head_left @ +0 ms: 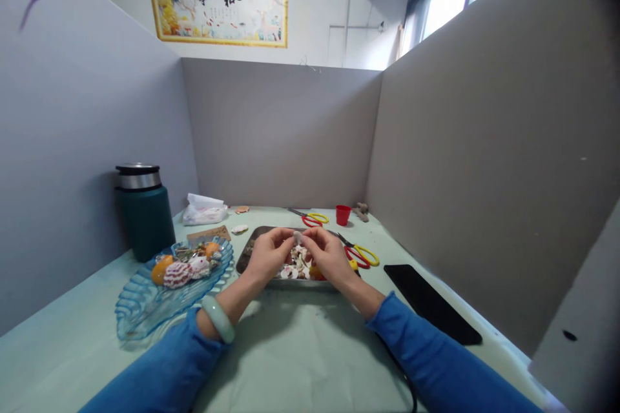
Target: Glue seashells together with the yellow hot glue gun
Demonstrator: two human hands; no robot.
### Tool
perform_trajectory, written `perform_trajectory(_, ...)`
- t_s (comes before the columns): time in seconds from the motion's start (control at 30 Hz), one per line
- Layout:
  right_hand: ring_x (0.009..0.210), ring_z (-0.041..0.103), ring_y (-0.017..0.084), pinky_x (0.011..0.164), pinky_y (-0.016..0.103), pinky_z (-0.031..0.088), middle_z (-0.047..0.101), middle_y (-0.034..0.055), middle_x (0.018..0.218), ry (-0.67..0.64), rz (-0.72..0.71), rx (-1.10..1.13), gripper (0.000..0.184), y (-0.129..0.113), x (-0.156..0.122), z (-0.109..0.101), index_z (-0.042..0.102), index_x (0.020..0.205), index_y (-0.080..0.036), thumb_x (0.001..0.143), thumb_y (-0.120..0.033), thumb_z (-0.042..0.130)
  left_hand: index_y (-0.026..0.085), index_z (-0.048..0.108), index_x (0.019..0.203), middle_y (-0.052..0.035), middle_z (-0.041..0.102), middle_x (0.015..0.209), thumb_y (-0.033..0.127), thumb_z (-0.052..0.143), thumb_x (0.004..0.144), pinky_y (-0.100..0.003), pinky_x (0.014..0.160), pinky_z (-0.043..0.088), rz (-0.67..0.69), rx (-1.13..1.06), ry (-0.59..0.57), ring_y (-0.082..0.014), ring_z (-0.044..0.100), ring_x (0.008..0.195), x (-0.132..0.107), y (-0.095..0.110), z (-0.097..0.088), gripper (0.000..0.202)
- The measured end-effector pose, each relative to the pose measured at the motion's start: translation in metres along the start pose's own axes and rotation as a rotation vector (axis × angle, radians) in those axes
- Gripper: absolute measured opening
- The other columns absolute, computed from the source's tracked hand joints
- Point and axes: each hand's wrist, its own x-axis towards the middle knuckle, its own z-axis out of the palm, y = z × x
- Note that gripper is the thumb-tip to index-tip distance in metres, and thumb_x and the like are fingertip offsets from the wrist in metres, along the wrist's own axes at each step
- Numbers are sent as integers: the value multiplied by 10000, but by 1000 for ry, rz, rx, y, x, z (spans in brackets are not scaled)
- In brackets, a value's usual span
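Note:
Above a metal tray (pixel 290 284), both hands meet fingertip to fingertip at a small whitish piece (pixel 297 237) that looks like a shell. My left hand (pixel 269 254) pinches it from one side, with a pale green bangle (pixel 217 318) on the wrist. From the other side my right hand (pixel 331 257) pinches it too. Small white shells (pixel 296 268) lie loose in the tray below, and darker bits fill its left end. Something orange-yellow sits under my right hand, partly hidden by it.
Left of the tray stands a blue glass dish (pixel 145 310) with shells and orange items, near a dark green bottle (pixel 145 222). Scissors (pixel 361 255) lie to the right, more scissors (pixel 310 217) and a red cup (pixel 343 215) behind. A black slab (pixel 431 303) lies at right. Partitions enclose the table.

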Motion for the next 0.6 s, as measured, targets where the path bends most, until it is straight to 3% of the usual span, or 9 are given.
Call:
perform_trajectory(0.2, 619, 539, 118, 564, 227, 421, 615, 15, 813, 61, -176, -246, 128, -6, -2, -2, 607, 874, -193, 821, -297, 555, 160, 687, 891, -44, 685, 755, 269, 518, 789, -212, 563, 402, 214, 333, 12, -125, 573, 610, -6, 4, -1, 226)
perform_trajectory(0.43, 550, 532, 113, 531, 228, 419, 587, -12, 709, 28, -89, -123, 148, 0, -1, -2, 573, 846, -200, 842, -335, 512, 143, 662, 924, -32, 673, 730, 352, 530, 788, -211, 491, 395, 90, 209, 26, -114, 554, 526, -2, -7, 1, 283)
perform_trajectory(0.6, 574, 538, 117, 537, 226, 422, 587, -14, 709, 31, -78, -143, 125, 2, 0, -1, 575, 834, -199, 812, -319, 546, 138, 671, 892, -15, 647, 639, 343, 518, 792, -204, 471, 370, 107, 253, 20, -103, 518, 486, -4, -3, 0, 275)
